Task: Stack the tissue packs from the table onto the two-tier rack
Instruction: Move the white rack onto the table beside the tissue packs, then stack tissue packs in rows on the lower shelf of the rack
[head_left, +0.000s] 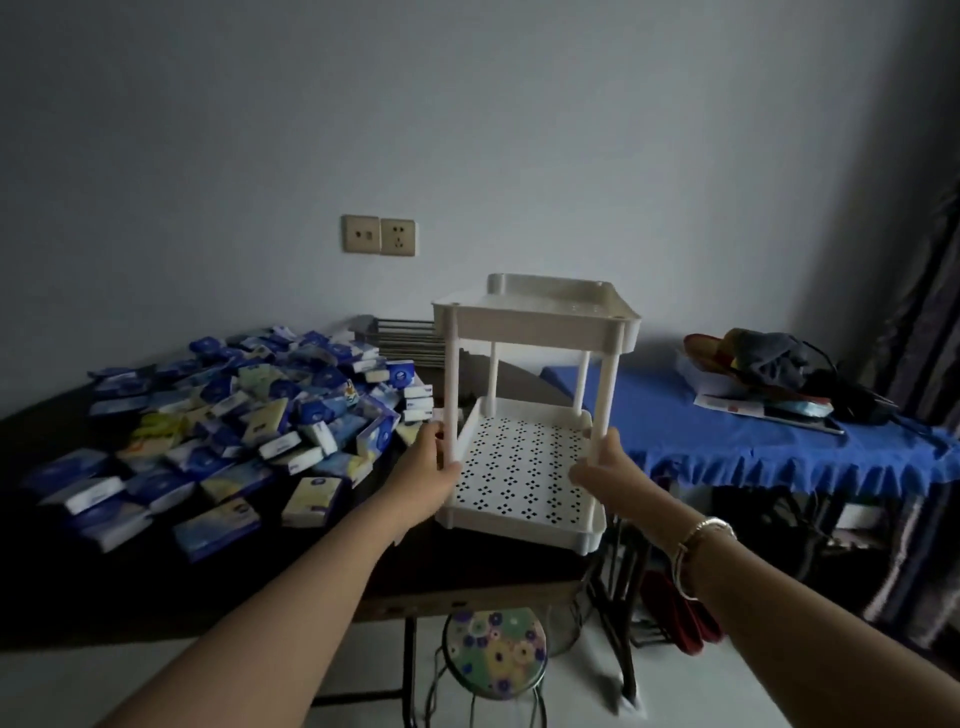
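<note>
A white two-tier rack (540, 332) stands at the right end of the dark table (156, 587), both tiers bare; its lower shelf is perforated. My left hand (428, 473) grips the rack's front left post. My right hand (605, 470) grips the front right post. A big heap of blue, white and yellow tissue packs (234, 415) covers the table to the left of the rack.
A second table with a blue cloth (727, 441) stands to the right, carrying clothes and papers (769, 379). A flower-patterned stool (493, 654) sits below the table's front edge. A wire rack (405, 338) lies behind the white one, by the wall.
</note>
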